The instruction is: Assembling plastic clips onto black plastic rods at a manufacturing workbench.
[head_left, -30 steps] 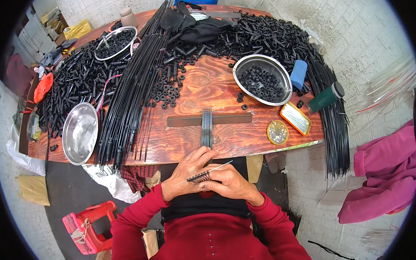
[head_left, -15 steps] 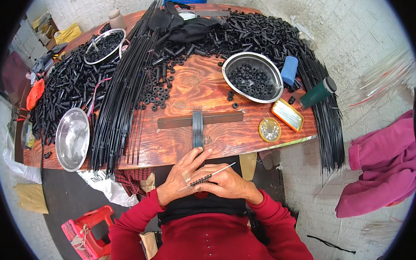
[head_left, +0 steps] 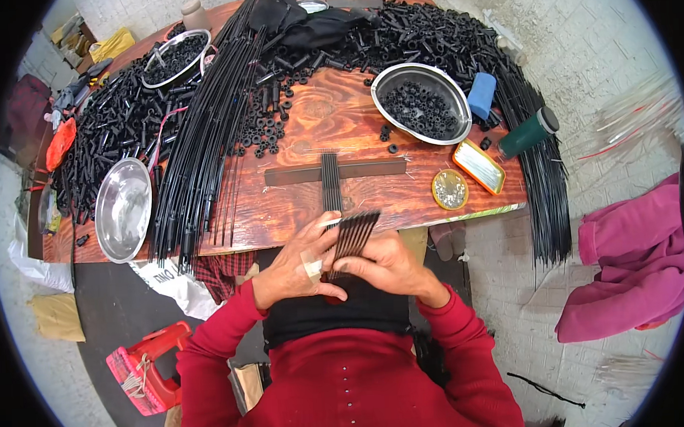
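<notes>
A row of thin black rods (head_left: 330, 176) lies side by side on the wooden table, crossing a dark flat bar (head_left: 288, 175). Over the near end of the row, my left hand (head_left: 302, 256) has its fingers stretched forward and its thumb apart; a pale strip is stuck on its back. Just beside it, my right hand (head_left: 393, 264) pinches a fanned bundle of black rods (head_left: 358, 232) between thumb and fingers, the rod ends pointing up and away. Their lower ends are partly hidden by the hands. The left fingertips reach behind this bundle.
A large sheaf of black rods (head_left: 197, 151) lies on the left, beside a metal bowl (head_left: 123, 210). On the right are a steel basin (head_left: 460, 130) of small black rings, a round yellow dish (head_left: 450, 189), an orange-rimmed tray (head_left: 478, 167) and a green bottle (head_left: 529, 133). Black tubes are heaped behind.
The thin white stick strung with dark pieces no longer shows across my hands. My right hand now grips a fanned rod bundle, and my left thumb has spread away. The view has shifted slightly.
</notes>
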